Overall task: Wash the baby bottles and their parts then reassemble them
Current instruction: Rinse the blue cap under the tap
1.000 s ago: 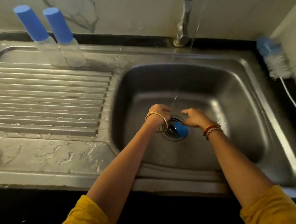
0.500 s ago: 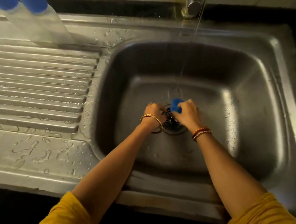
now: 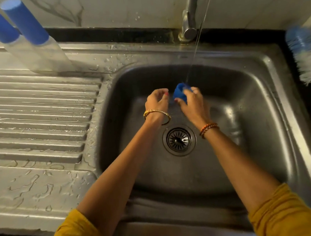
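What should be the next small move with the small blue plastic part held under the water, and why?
Probably the right hand should turn the small blue plastic part under the thin stream of tap water, since the stream meets only its top, while the left hand beside it holds nothing and could rub it.

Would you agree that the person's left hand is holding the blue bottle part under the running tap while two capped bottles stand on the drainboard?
Not quite: the head view shows the right hand holding the blue bottle part; the left hand holds nothing. The rest stands.
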Motion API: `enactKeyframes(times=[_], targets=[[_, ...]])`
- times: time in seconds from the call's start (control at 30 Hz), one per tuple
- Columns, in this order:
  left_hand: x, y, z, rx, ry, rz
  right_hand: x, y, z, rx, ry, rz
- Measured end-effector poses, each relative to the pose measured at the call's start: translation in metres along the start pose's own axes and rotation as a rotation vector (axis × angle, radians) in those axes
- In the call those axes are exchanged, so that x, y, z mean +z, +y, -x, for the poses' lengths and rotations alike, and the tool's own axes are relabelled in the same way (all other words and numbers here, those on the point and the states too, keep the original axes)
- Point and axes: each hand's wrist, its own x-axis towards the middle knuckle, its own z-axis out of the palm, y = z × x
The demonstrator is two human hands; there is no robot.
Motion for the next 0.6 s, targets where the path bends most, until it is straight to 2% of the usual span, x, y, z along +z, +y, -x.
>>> enactKeyframes(times=[0.07,0.1,0.2,0.3,0.37,0.47,0.6], targets=[[0.0,0.007,-0.004,0.0,-0.011,0.057,-0.005,-0.003,0.0,0.005,0.142,-0.059],[0.0,0.008,-0.006,-0.009,-0.019,0.088,-0.009,-0.005,0.001,-0.005,0.138,-0.035],[0.003,0.01,-0.009,-0.105,-0.072,0.223,-0.016,-0.006,0.0,-0.016,-0.017,0.051],[0.005,0.013,-0.01,-0.173,-0.113,0.294,-0.025,-0.006,-0.003,-0.021,0.065,-0.052],[0.005,0.018,-0.009,-0.183,-0.163,0.379,-0.028,-0.01,-0.003,-0.027,0.026,-0.129],[0.006,0.022,-0.007,-0.142,-0.229,0.454,-0.03,-0.017,-0.006,0.002,0.037,-0.335],[0.009,0.031,-0.006,0.005,-0.288,0.531,-0.039,-0.026,-0.009,0.172,0.039,-0.833]])
